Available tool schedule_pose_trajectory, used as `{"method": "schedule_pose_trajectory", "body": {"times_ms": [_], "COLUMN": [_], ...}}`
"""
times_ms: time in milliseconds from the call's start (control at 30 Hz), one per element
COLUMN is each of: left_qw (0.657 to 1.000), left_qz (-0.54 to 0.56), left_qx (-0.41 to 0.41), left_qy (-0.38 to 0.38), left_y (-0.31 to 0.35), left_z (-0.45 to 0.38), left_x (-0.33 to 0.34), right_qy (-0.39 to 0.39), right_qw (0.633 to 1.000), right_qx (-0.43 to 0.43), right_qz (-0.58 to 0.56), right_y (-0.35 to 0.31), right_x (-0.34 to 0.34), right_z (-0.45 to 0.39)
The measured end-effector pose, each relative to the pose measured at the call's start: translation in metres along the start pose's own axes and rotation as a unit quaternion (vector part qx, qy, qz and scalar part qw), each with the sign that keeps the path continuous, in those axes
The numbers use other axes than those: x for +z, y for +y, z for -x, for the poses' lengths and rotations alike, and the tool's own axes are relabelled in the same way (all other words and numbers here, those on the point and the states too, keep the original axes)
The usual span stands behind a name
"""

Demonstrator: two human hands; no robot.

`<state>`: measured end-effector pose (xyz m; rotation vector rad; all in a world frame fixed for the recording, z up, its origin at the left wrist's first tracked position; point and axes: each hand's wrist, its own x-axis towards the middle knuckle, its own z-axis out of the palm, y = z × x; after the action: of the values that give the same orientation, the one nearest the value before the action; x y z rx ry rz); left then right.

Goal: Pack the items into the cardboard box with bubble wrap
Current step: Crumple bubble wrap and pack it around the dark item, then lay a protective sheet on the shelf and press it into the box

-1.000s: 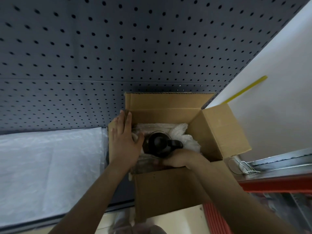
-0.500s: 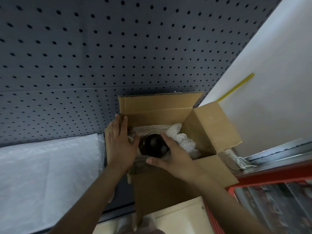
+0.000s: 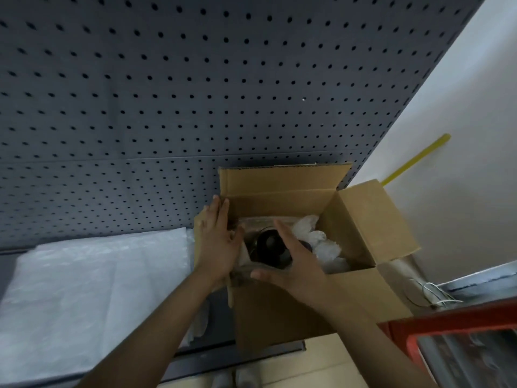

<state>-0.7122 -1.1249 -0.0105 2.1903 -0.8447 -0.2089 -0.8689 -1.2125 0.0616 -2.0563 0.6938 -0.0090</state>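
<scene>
- Left hand (image 3: 218, 245): fingers (image 3: 216, 214) straight and together, palm flat against the left wall of the cardboard box (image 3: 282, 191); nothing gripped, appears to brace the box.
- Right hand (image 3: 296, 264): fingers (image 3: 282, 233) extended and slightly spread over the box opening, thumb toward the near edge; not clamped on anything, hovering over or lightly touching the item.
- Dark round item (image 3: 268, 247): sits inside the box, left of centre, partly hidden by the right hand. What it is cannot be told.
- Bubble wrap (image 3: 316, 242): crumpled in the box, just right of the item and against it.
- Flaps all open; the box stands against the pegboard (image 3: 195, 93).
- Spare wrap sheet (image 3: 92, 289) lies flat left of the box, unused.
- Judgement: one item placed and partly padded. Left: top padding, any further items (none visible), closing flaps.
</scene>
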Motion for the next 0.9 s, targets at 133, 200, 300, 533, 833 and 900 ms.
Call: {"method": "schedule_pose_trajectory", "body": {"times_ms": [133, 200, 300, 533, 833, 900], "left_qw": [0.999, 0.999, 0.998, 0.997, 0.994, 0.991], "left_qz": [0.036, 0.054, 0.060, 0.052, 0.031, 0.017], "left_qx": [0.006, -0.001, -0.017, -0.048, -0.102, -0.131], "left_qy": [0.004, -0.001, 0.012, 0.043, 0.008, -0.003], "left_y": [-0.001, -0.008, -0.023, -0.078, -0.228, -0.264], "left_z": [0.018, 0.027, 0.039, 0.066, 0.115, 0.126], "left_x": [-0.024, -0.038, -0.064, -0.136, -0.219, -0.230], "right_qy": [-0.045, -0.055, -0.069, -0.048, -0.124, -0.119], "right_qw": [0.998, 0.996, 0.992, 0.964, 0.973, 0.982], "right_qx": [-0.031, -0.063, -0.103, -0.207, -0.175, -0.124], "right_qz": [-0.029, -0.034, -0.024, 0.161, 0.083, 0.082], "right_y": [-0.009, -0.021, -0.041, -0.101, -0.122, -0.106], "right_x": [0.004, 0.011, 0.032, 0.103, 0.258, 0.285], "right_z": [-0.008, -0.013, -0.018, -0.026, -0.031, -0.037]}}
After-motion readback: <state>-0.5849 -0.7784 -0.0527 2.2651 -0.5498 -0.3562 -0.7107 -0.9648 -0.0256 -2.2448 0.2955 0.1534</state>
